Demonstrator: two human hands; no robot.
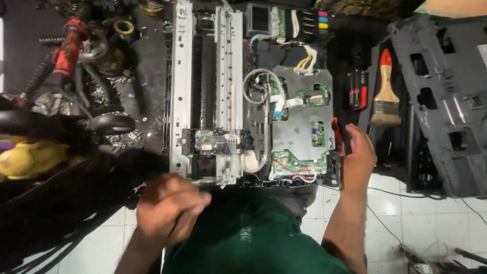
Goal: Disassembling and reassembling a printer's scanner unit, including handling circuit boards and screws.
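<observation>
An opened printer chassis (253, 96) lies in front of me, with metal rails, a print carriage (215, 144), green circuit boards (297, 162) and white tubing exposed. My left hand (170, 208) is blurred and curled at the near left corner of the chassis, just below the carriage; I cannot tell if it holds anything. Against the right edge of the chassis rests my right hand (357, 155), gripping a red-handled tool (336, 129) beside the boards.
A paintbrush with a wooden handle (385, 91) and a red and black power tool (357, 89) lie to the right. Black plastic printer covers (446, 101) lean at far right. Tools, cables and screws clutter the left. White tiled floor (406, 208) lies below.
</observation>
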